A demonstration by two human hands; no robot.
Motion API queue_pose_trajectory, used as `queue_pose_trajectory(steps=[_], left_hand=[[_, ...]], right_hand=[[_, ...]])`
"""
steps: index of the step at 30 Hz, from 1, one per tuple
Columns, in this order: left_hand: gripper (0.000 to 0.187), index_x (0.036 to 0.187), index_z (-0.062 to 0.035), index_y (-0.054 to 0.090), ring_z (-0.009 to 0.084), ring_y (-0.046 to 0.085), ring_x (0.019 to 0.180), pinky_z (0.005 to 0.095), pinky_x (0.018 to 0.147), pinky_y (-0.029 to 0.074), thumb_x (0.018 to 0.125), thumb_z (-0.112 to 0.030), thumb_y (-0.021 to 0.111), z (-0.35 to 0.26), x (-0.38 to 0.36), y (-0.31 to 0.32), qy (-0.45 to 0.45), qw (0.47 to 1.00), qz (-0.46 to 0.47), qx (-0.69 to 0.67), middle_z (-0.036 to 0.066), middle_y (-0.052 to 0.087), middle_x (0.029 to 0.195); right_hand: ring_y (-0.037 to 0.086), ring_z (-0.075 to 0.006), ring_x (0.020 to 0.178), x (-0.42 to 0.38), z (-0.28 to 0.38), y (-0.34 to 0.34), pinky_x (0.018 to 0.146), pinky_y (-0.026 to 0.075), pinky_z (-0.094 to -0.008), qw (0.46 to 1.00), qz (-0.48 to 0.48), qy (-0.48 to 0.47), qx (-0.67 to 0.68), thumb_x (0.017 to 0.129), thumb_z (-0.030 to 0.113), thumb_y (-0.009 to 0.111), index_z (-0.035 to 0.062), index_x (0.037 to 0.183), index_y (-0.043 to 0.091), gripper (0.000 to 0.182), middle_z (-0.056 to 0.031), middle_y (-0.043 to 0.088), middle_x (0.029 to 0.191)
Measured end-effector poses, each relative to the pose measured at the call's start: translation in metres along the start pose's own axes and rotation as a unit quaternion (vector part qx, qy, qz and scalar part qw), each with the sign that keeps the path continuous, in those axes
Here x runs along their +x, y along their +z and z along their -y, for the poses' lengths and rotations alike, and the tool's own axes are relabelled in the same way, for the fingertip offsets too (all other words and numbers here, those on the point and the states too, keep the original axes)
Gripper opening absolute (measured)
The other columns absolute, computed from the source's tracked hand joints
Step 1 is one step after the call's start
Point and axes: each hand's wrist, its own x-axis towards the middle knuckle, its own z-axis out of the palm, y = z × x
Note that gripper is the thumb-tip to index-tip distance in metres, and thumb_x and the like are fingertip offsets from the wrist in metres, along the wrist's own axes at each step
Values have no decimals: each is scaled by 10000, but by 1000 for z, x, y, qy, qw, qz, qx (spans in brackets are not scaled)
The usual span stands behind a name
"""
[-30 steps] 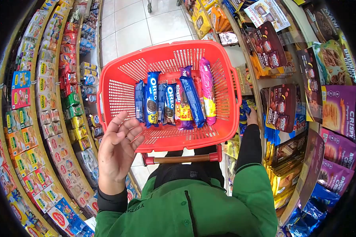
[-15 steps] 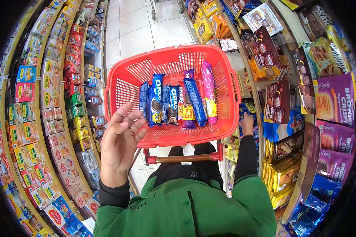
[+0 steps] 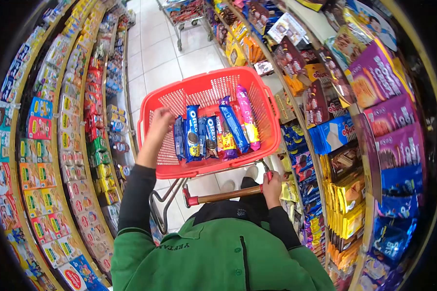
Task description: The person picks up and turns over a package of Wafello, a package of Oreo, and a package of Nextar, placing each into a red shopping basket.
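A red plastic basket [image 3: 206, 171] with perforated walls sits on a shopping cart. Several packs lie inside, among them blue Oreo packs [image 3: 193, 133], a dark blue pack [image 3: 234, 125] and a pink pack [image 3: 248, 116]. My left hand [image 3: 161, 122] hovers over the basket's left side, its fingers curled in, and nothing shows in them. At the right end of the brown and red cart handle [image 3: 228, 195], my right hand [image 3: 272, 188] has its fingers wrapped around the bar.
Shelves of boxed baby food [image 3: 34, 174] line the left side. On the right, shelves hold biscuit and wafer packs [image 3: 347, 203] and purple bags [image 3: 391, 114]. Another metal cart [image 3: 187, 17] stands ahead on the white tiled floor [image 3: 155, 53].
My right hand has come from the right shelf onto the cart handle. The left hand has moved up over the basket, and its fingers have curled. The view has turned slightly.
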Motion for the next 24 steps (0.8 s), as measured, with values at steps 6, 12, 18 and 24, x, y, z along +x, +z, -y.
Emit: queue_pose_trajectory(steps=[6,12,18,24], left_hand=[[506,1022,62,380,220,549,725,316,626,452,665,-211,611,138,65,17,-14,960,79,269,159,540,833],[532,924,100,511,284,592,672,343,579,465,629,-309,677,141,46,32,-54,916,214,334,225,568,852],[560,877,92,549,267,579,759,337,634,447,613,-388,661,168,61,30,-56,900,204,381,210,580,828],[394,1036,-73,479,242,559,698,321,560,493,726,-308,540,90,19,27,-239,954,177,42,106,526,836]], right_hand=[[542,-309,718,-2,2,0,611,439,-402,998,-3,30,-59,722,220,544,65,868,497,218,-138,531,783],[549,-303,702,-3,6,-2,619,442,-397,996,4,57,-69,718,245,546,77,872,492,234,-134,538,790],[549,-317,711,-2,3,-2,618,436,-402,996,14,65,-61,710,240,560,73,866,487,240,-146,538,803],[553,-302,733,-4,-2,3,626,442,-401,997,17,57,-55,717,259,546,87,882,489,245,-131,544,829]])
